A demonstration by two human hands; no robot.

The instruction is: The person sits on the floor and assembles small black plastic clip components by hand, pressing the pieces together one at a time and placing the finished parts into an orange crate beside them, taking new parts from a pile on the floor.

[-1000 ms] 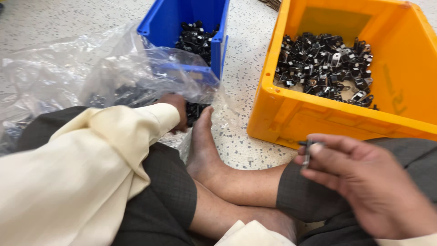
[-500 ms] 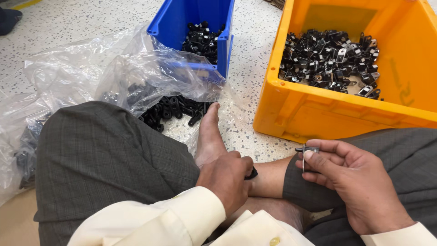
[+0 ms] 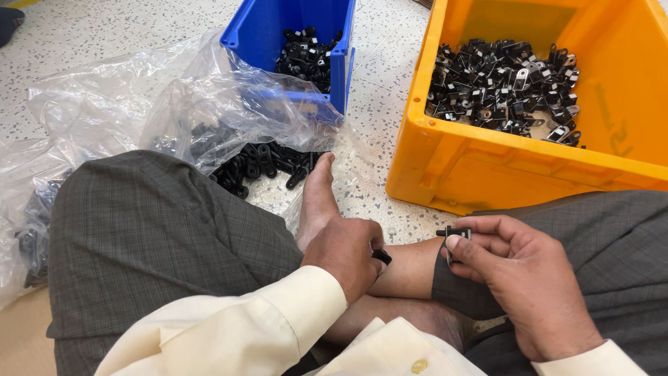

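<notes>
My left hand rests on my crossed legs with a small black plastic piece pinched in its fingers. My right hand sits a short way to the right, holding a small black and metal clip part between thumb and fingers. The two hands are apart. A pile of black plastic pieces lies on a clear plastic bag by my left knee and foot.
An orange bin with several black and metal parts stands at the right. A blue bin holding black parts stands behind the bag. The floor is speckled terrazzo. My grey trousers fill the foreground.
My left hand came back from the pile in the plastic bag to my lap, carrying a black piece. My right hand stayed in place with its part.
</notes>
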